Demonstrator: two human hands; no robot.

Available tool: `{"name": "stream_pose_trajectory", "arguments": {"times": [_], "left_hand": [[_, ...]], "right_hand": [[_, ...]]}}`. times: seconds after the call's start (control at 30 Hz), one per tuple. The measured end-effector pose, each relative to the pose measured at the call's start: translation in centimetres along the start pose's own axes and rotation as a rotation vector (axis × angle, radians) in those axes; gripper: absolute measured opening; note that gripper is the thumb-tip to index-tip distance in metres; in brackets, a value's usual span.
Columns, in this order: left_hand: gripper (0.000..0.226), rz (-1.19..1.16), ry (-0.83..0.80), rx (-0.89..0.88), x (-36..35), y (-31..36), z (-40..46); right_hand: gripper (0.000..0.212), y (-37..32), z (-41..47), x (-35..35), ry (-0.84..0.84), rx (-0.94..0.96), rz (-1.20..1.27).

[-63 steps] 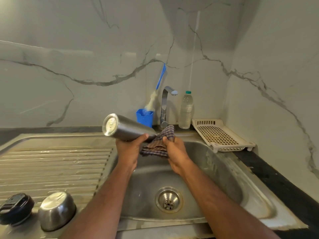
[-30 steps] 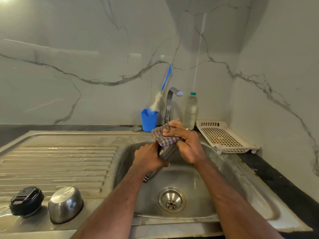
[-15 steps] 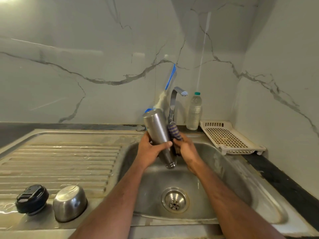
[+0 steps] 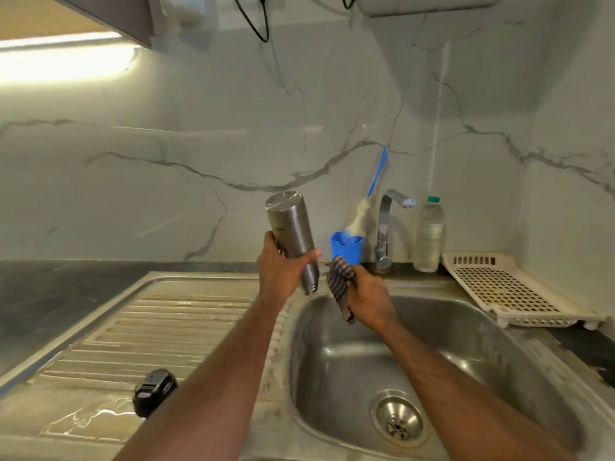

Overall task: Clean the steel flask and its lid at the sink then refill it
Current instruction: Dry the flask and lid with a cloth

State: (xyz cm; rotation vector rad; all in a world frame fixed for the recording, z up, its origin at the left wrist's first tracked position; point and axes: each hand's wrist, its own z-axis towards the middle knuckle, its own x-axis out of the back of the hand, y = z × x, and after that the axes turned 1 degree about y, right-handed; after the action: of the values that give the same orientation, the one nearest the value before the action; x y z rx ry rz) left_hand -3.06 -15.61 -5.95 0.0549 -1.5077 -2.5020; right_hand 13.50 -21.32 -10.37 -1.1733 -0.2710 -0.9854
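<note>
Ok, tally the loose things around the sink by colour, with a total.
Steel: 1, the steel flask
Blue: 2, the blue brush holder and the bottle brush
Black: 1, the black lid
Clear: 1, the plastic bottle
Cream: 1, the drainer tray
Checked: 1, the checked cloth
Total: 7

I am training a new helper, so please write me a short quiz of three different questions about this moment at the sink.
1. True or false: the steel flask is held with its mouth pointing down.
2. Which hand grips the checked cloth? A) left hand B) right hand C) neither
3. Fill in: the black lid lies on the wet ___, left of the sink basin.

Key: 1 true; 2 B; 3 draining board.
</note>
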Motion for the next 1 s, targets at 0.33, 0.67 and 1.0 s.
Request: {"name": "stream_pose_trajectory", "arguments": {"times": [0.33,0.67,1.0], "left_hand": [[0.084,0.271,-0.021,0.060,9.1,-3.5,7.6],[0.083,0.309,0.005,0.113,10.5,-7.2,10.4],[0.082,0.407,-0.077,0.153,9.8,-8.6,11.7]], "right_hand": [[0.038,-7.1,3.3,-6.8,-0.156,0.176,-0.165],[0.042,-8.9,5.2,-10.3,-0.175,0.227,-0.213],[0.037,-9.5,5.4,-10.7,-0.152,0.216,-0.186]]}}
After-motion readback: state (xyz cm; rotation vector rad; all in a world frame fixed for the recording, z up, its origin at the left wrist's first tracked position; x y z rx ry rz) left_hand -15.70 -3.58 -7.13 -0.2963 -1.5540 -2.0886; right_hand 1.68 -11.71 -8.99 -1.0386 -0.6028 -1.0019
